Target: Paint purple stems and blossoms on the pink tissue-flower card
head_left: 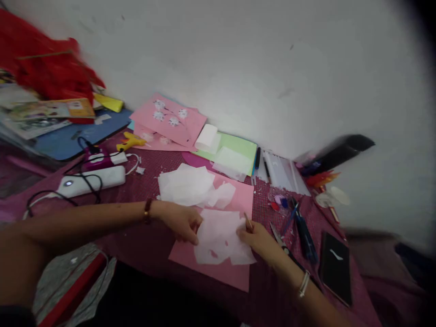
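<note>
A thin white tissue sheet point(220, 238) lies on a pink paper sheet point(218, 268) on the maroon cloth. My left hand point(182, 222) pinches the tissue's left edge, fingers closed on it. My right hand point(259, 240) rests at the tissue's right edge and holds a thin pencil-like stick point(248, 221) upright between its fingers. More crumpled white tissue point(190, 186) lies just behind, partly on the pink sheet.
Scissors point(279, 236), pens point(303, 231) and a black phone point(335, 268) lie to the right. A white power strip point(91, 180), yellow glue gun point(131, 141), pink flower card point(170, 118) and green paper point(235, 152) sit behind. A white wall rises at the back.
</note>
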A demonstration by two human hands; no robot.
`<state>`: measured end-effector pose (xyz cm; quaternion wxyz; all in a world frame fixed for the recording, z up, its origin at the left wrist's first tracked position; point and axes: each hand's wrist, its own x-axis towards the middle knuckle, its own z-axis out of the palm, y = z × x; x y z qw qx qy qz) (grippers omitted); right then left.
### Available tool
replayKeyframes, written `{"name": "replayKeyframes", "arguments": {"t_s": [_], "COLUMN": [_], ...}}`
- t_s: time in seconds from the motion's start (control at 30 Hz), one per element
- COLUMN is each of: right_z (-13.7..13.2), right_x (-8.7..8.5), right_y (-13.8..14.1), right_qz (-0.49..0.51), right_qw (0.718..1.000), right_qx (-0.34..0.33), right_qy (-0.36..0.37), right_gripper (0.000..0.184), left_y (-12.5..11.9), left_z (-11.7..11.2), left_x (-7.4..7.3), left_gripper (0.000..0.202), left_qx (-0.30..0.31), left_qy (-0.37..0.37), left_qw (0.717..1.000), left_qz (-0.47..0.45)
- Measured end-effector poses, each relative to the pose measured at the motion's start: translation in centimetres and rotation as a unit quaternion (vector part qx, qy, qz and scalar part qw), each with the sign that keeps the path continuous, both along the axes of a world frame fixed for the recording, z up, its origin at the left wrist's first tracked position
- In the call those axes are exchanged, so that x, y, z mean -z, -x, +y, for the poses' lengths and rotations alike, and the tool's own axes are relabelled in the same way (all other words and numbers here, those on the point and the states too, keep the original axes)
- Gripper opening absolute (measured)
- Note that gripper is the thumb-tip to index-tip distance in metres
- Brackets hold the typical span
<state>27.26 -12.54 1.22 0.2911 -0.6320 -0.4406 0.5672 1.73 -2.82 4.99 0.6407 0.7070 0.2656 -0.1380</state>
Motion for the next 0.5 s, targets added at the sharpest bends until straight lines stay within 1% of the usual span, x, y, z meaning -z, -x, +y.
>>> {"name": "replayKeyframes", "arguments": {"t_s": [0.03,0.07,0.1,0.13,0.17,0.2,0.23,0.3,0.33,0.37,0.4,0.43,0.47,0.5], "right_z": [-0.3,-0.4,-0.5,-0.6,-0.6,-0.6,-0.6,-0.6,-0.6,-0.6,-0.6,-0.5,-0.4,-0.3], "right_x": [0.5,1.0,1.4,1.7,1.8,1.9,1.9,1.7,1.5,1.3,1.0,0.8,0.4,0.1], "right_y": [-0.1,-0.2,-0.4,-0.5,-0.7,-0.8,-0.9,-1.2,-1.3,-1.4,-1.6,-1.8,-2.0,-2.2], "right_qz": [-0.024,-0.049,-0.072,-0.092,-0.108,-0.121,-0.132,-0.15,-0.16,-0.174,-0.19,-0.206,-0.22,-0.23], "right_qw": [1.0,0.999,0.997,0.995,0.993,0.992,0.991,0.988,0.987,0.985,0.981,0.977,0.973,0.969], "right_qx": [0.01,0.02,0.027,0.033,0.036,0.036,0.035,0.02,0.009,-0.001,-0.006,-0.004,0.005,0.022], "right_qy": [-0.001,-0.003,-0.005,-0.008,-0.01,-0.012,-0.013,-0.013,-0.015,-0.021,-0.031,-0.046,-0.065,-0.087], "right_gripper": [0.014,0.013,0.013,0.012,0.012,0.012,0.012,0.012,0.012,0.012,0.013,0.014,0.016,0.018], "left_y": [0.2,0.3,0.1,-0.2,-0.6,-1.0,-1.4,-1.9,-2.1,-2.3,-2.4,-2.6,-2.8,-3.1], "left_z": [1.4,2.9,4.3,5.5,6.5,7.0,7.3,6.9,6.6,6.2,6.1,6.1,6.3,6.6], "left_x": [-0.8,-1.6,-2.2,-2.5,-2.5,-2.2,-1.7,-0.3,0.4,1.1,1.7,2.1,2.3,2.2], "left_gripper": [0.012,0.011,0.016,0.021,0.029,0.038,0.049,0.069,0.074,0.074,0.07,0.062,0.049,0.035], "left_qx": [0.008,-0.022,-0.057,-0.088,-0.106,-0.107,-0.089,-0.022,0.01,0.031,0.037,0.027,0.0,-0.046], "left_qy": [-0.124,-0.24,-0.332,-0.4,-0.442,-0.467,-0.479,-0.49,-0.496,-0.504,-0.509,-0.507,-0.494,-0.465], "left_qw": [0.992,0.97,0.941,0.912,0.89,0.877,0.873,0.869,0.865,0.858,0.854,0.854,0.86,0.874], "left_qz": [-0.016,-0.02,-0.019,-0.02,-0.023,-0.028,-0.037,-0.062,-0.076,-0.09,-0.104,-0.117,-0.127,-0.134]}}
